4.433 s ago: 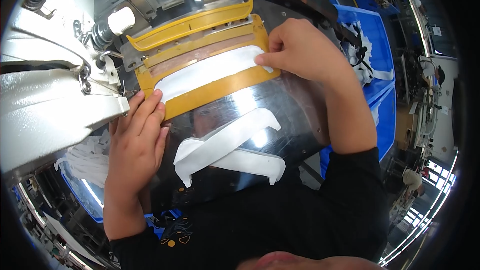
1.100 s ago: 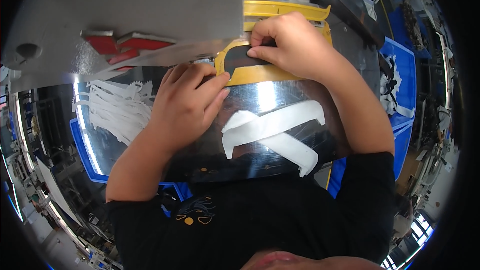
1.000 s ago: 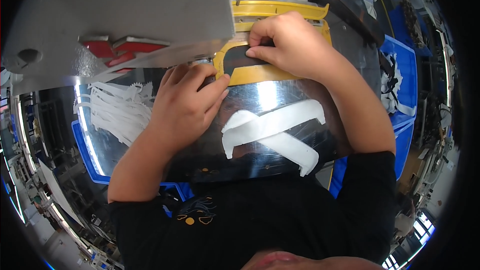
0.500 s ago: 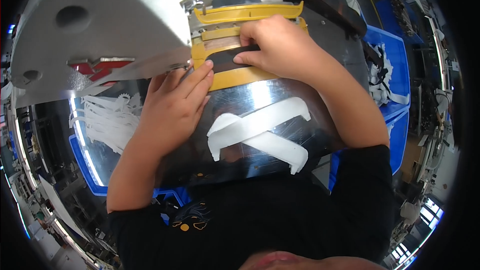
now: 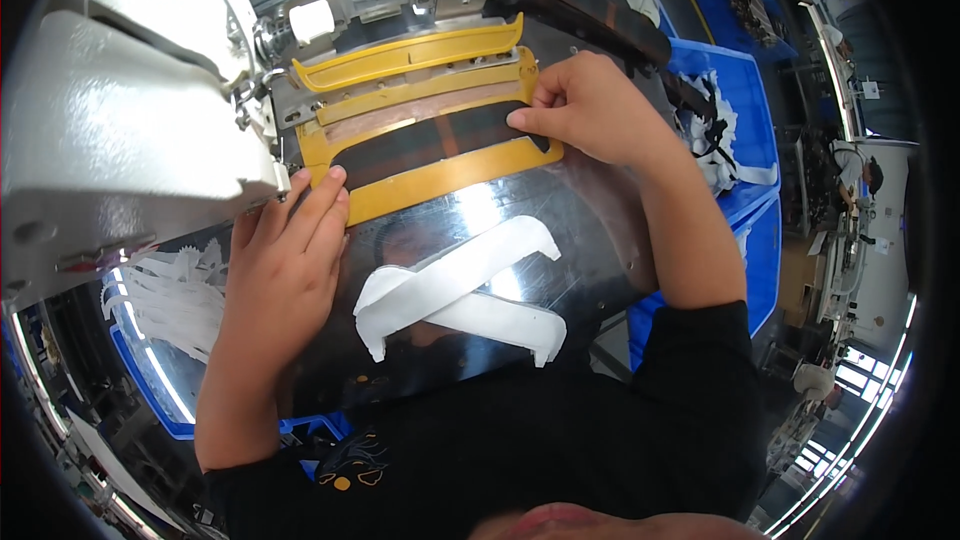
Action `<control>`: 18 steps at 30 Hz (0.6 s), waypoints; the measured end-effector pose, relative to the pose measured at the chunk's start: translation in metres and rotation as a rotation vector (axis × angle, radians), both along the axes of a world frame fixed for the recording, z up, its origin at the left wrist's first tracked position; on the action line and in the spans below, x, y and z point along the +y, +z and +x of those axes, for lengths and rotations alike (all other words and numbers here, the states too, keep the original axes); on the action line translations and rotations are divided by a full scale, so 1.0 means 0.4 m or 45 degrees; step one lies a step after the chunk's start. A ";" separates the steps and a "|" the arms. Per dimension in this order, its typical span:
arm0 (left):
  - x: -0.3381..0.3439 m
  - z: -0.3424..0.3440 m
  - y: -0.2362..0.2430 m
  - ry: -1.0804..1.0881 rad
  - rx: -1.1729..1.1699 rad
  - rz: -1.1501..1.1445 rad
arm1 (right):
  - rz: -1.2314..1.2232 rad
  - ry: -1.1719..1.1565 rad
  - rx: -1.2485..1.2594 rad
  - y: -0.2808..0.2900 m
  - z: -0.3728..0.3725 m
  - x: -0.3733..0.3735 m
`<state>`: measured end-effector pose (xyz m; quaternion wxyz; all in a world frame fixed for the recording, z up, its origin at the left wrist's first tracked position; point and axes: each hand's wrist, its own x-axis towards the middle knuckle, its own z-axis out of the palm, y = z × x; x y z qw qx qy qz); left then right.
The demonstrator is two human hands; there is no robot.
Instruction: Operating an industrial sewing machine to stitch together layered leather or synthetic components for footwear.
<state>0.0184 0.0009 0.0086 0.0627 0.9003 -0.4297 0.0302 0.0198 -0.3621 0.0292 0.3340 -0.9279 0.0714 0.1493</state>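
A dark fabric strip lies inside the yellow template frame on the shiny metal table, just in front of the white sewing machine; its long axis runs from about 8 o'clock up to 2 o'clock, the right end sitting higher. Compared with half a second ago, the view has tilted so more of the frame shows, the dark strip is now largely uncovered, and the right hand has slid from over the strip's middle out to its right end. The right hand rests curled at that end, fingertips pinching the strip's tip against the frame, forearm running down toward 5 o'clock. The left hand lies flat and open, gripping nothing, its fingers pointing to 1 o'clock and pressing the frame's lower-left corner. Toward 6 o'clock from the frame, two white curved fabric pieces lie crossed on the table, apart from both hands. A blue bin with white scraps stands at 3 o'clock.
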 end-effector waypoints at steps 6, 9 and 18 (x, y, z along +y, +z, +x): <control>-0.005 -0.005 0.016 0.015 0.010 0.066 | -0.061 -0.014 0.045 0.003 0.000 0.005; -0.006 -0.006 0.015 0.022 0.014 0.084 | -0.149 -0.009 0.069 0.013 -0.003 0.003; -0.008 -0.010 0.024 0.037 -0.047 0.128 | -0.220 0.259 -0.074 0.055 -0.055 -0.035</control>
